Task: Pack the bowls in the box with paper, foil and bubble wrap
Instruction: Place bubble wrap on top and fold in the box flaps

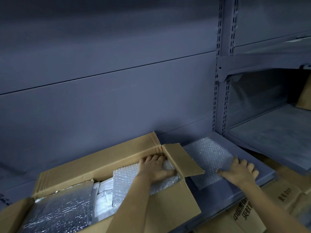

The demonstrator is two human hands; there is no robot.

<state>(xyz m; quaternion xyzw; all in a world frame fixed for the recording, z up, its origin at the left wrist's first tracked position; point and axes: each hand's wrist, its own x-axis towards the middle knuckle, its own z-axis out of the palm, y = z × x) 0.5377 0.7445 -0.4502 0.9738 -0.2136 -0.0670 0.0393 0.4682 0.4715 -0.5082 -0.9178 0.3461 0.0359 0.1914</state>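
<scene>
Left hand (154, 169) fingers (151, 159) lie close together, pressing a bubble-wrapped bundle (127, 179) into the cardboard box's (168, 214) far right corner, beside white paper (104, 190) and foil (58, 214). Right hand (239, 172) fingers (250, 166) are spread flat on a loose bubble wrap sheet (207, 158) on the grey shelf (264, 179)

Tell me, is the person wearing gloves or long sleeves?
No gloves. The left hand and right hand are both bare, and so are the forearms as far as the picture shows: no sleeves, watch, bracelets or rings can be seen.
</scene>
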